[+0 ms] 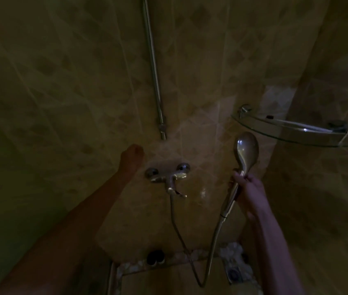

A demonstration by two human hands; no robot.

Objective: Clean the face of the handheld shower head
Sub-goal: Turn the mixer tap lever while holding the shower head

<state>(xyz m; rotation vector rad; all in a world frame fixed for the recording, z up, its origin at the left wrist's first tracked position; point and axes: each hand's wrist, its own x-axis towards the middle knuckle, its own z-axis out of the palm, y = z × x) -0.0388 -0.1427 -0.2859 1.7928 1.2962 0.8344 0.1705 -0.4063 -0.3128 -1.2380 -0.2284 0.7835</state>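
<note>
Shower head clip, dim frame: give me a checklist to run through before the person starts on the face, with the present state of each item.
1. Shower head in hand: ok, the right hand holds its handle.
2. Face turned toward the person: not ok, the shiny rounded back shows.
3. Cloth or brush ready: not ok, the left hand appears to hold nothing.
4. Hose free: ok, it hangs in a loose loop from the mixer tap.
5. Water off: cannot tell, too dark.
6. Dirt on the face: cannot tell, hidden.
</note>
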